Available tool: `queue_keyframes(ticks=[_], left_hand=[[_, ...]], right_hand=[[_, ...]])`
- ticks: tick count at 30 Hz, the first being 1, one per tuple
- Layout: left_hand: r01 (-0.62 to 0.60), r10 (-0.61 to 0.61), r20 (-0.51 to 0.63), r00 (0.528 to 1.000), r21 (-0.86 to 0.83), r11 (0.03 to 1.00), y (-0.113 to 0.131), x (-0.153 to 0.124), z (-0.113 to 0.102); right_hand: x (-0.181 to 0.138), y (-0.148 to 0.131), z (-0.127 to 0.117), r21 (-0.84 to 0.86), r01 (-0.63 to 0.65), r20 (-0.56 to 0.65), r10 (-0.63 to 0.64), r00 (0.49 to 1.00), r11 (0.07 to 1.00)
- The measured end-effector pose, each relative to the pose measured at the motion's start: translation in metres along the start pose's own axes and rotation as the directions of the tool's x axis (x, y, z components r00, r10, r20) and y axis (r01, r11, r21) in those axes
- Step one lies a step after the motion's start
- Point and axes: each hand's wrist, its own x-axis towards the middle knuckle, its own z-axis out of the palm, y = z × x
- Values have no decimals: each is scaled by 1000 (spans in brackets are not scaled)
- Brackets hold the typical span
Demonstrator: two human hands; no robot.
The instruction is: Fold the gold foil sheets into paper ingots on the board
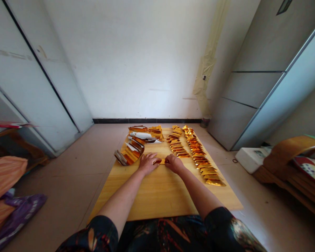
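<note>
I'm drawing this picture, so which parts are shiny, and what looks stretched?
In the head view, the right-hand row of gold pieces glints; also in the head view, the white cabinet and grey fridge look slanted and stretched toward the edges.

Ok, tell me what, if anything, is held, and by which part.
A gold paper: the left hand is at its left side, the right hand at its right. Whether they grip it or only press it cannot be told.

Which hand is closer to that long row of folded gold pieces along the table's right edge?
Right. The right hand sits left of the long row; the left hand is farther left.
</note>
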Motion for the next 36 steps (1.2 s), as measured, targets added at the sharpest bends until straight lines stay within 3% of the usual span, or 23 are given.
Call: queue_keyframes(ticks=[11, 17, 22, 30, 36], left_hand=[[5, -5, -32, 999, -8, 1000, 3, -1, -1], [-62, 59, -149, 987, -15, 998, 2, -3, 4], [-115, 107, -214, 971, -26, 993, 2, -5, 5], [-84, 64, -249, 966, -70, 994, 0, -2, 9], [-18, 15, -220, 975, -12, 1000, 2, -3, 7]], right_hand=[[0, -9, 4, -94, -48, -24, 46, 999, 994], [3, -19, 15, -250, -18, -98, -6, 995, 968], [7, -22, 22, -267, 6, -87, -31, 996, 964], [8, -16, 31, -239, 22, -89, -44, 995, 971], [8, -15, 33, -266, 37, -98, -66, 993, 963]])
